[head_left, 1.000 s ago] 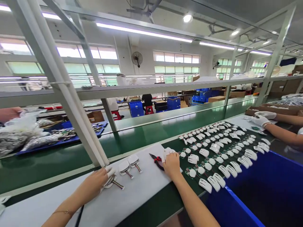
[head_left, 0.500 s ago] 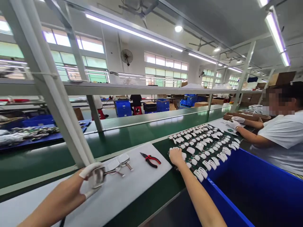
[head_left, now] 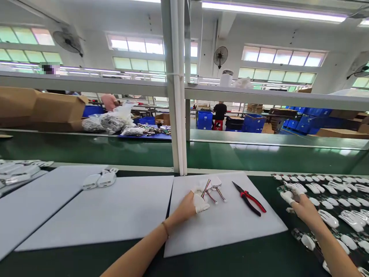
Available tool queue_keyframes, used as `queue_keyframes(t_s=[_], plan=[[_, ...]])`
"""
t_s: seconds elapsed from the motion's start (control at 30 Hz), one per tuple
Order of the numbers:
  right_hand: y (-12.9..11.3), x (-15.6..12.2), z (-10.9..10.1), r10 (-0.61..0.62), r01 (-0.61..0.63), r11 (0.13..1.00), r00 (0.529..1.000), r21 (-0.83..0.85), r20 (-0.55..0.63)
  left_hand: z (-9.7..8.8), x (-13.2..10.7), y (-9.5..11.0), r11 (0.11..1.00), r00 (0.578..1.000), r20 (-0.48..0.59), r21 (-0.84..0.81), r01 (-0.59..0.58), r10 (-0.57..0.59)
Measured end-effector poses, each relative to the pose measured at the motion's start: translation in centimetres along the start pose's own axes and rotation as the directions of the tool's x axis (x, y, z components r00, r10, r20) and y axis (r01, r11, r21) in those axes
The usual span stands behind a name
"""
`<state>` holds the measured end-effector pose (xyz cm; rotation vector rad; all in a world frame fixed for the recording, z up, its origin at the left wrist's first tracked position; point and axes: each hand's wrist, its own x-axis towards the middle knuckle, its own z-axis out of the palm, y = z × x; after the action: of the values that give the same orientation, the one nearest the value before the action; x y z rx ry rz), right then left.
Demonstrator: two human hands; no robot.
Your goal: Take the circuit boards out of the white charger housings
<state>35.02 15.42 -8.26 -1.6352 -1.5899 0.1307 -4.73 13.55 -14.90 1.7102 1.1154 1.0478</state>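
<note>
My left hand [head_left: 198, 202], in white finger covers, is closed around a piece mostly hidden by the fingers; a bundle of coloured wires [head_left: 206, 188] sticks up from it. Beside it on the white sheet [head_left: 230, 227] lie flat, pale wired pieces [head_left: 215, 182], their leads ending in small white plugs. Long-nose pliers [head_left: 250, 199] with red and black handles rest to the right. My right hand [head_left: 294, 196], also in finger covers, pinches a small green circuit board [head_left: 282, 189] at the left end of the rows of white-cased boards [head_left: 328, 218].
Two white oval parts [head_left: 99, 179] lie on another sheet to the left, with more white parts [head_left: 20, 173] at far left. An upright post [head_left: 177, 115] stands at the bench's back edge. Behind runs a green belt [head_left: 259, 156]; cardboard boxes [head_left: 40, 109] stand beyond.
The view has swung left. My right hand now has a circuit board raised in its fingers at the rows' edge. My left hand has turned, with coloured wires now showing from it.
</note>
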Motion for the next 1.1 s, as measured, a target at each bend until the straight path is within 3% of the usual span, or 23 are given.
queue_keyframes(t_s=[0.07, 0.17, 0.27, 0.37, 0.5, 0.77, 0.83, 1.0, 1.1], plan=[[-2.8, -0.1, 0.6, -0.003, -0.002, 0.956, 1.000, 0.295, 0.017, 0.3, 0.3, -0.5, 0.991, 0.997, 0.070, -0.126, 0.035, -0.027], [-7.9, -0.2, 3.3, -0.021, -0.046, 0.779, 0.995, 0.625, 0.100, 0.5, 0.4, -0.4, 0.958, 0.988, 0.140, -0.269, 0.098, -0.062], [-12.3, -0.6, 7.6, -0.070, -0.159, 0.601, 0.966, 0.783, 0.251, 0.3, 0.4, -0.1, 0.923, 0.983, 0.150, -0.353, 0.150, -0.102], [-14.5, -1.6, 11.7, -0.125, -0.306, 0.490, 0.902, 0.816, 0.413, 0.1, 0.3, -0.2, 0.898, 0.982, 0.136, -0.404, 0.174, -0.129], [-14.0, -3.7, 14.3, -0.179, -0.451, 0.450, 0.800, 0.771, 0.573, -0.2, -0.1, -0.3, 0.881, 0.983, 0.127, -0.440, 0.174, -0.131], [-13.0, -4.5, 13.7, -0.239, -0.538, 0.535, 0.644, 0.652, 0.727, -1.2, -2.7, 0.9, 0.917, 0.992, 0.040, -0.379, 0.127, -0.121], [-12.9, -4.7, 13.6, -0.256, -0.547, 0.525, 0.629, 0.652, 0.734, -1.2, -3.1, 1.1, 0.891, 0.990, 0.020, -0.434, 0.134, -0.139], [-12.8, -5.9, 13.9, -0.294, -0.568, 0.428, 0.648, 0.703, 0.703, -1.4, -2.9, 1.8, 0.806, 0.982, 0.034, -0.567, 0.171, -0.184], [-13.0, -6.5, 14.6, -0.331, -0.627, 0.353, 0.611, 0.695, 0.719, -2.0, -2.8, 2.2, 0.812, 0.977, 0.067, -0.546, 0.205, -0.202]])
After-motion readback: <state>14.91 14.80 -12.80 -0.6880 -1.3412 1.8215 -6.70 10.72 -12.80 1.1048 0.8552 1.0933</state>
